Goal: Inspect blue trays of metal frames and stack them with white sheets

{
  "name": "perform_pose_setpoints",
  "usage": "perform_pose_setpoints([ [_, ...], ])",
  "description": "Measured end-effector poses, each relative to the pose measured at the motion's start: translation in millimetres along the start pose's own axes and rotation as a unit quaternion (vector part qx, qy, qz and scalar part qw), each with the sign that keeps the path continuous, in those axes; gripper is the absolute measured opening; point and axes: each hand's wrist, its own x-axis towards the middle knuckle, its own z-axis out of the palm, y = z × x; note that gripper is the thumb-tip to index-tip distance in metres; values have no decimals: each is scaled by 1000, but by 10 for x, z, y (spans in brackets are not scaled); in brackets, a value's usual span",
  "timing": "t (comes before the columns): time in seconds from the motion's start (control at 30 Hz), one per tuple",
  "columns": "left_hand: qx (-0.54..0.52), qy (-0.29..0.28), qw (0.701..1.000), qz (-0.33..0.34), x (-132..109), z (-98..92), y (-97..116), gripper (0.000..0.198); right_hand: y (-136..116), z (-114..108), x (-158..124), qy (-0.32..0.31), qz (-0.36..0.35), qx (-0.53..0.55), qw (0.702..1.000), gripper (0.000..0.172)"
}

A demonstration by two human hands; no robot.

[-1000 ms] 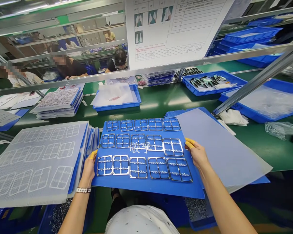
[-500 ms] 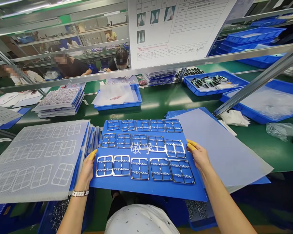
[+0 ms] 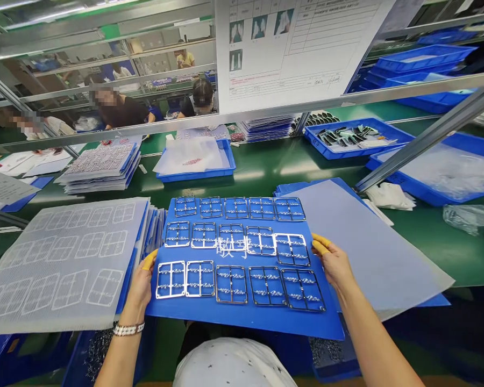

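Between my hands is a blue plastic sheet point(image 3: 185, 310) bearing rows of shiny metal frames point(image 3: 231, 285) with script lettering inside. My left hand point(image 3: 143, 277) is closed on the sheet's left edge, yellow covers on its fingertips. On the opposite edge my right hand point(image 3: 333, 260) grips the sheet, also with yellow finger covers. A stack of blue sheets point(image 3: 145, 236) lies left of it, topped by a translucent film point(image 3: 60, 252) through which similar frames show. To the right, a pale translucent sheet point(image 3: 367, 242) lies over blue sheets.
Blue trays point(image 3: 355, 138) with dark parts and plastic bags stand at the back right. A metal rail point(image 3: 242, 110) crosses above the bench, with a printed sheet point(image 3: 290, 54) hung on it. Co-workers point(image 3: 121, 107) sit beyond. Bins of small metal parts point(image 3: 99, 349) are below the bench edge.
The blue sheet with its metal frames has come slightly lower and nearer to me, both hands still holding its edges. The view has shifted a little.
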Motion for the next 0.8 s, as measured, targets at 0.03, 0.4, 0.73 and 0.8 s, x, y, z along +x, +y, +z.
perform_pose_setpoints([
  [0.03,3,-1,1000,-1,5,-12,-11,47,11,-8,0,-3,-1,-1,1000,55],
  [0.4,3,22,1000,-2,186,-52,-240,42,77,-4,7,-8,6,-3,1000,58],
  [0.73,12,28,999,-29,245,-3,-260,30,27,41,-37,-23,0,-17,1000,60],
  [0.8,14,37,999,-35,256,14,-250,28,26,49,-35,-25,-6,-18,1000,59],
])
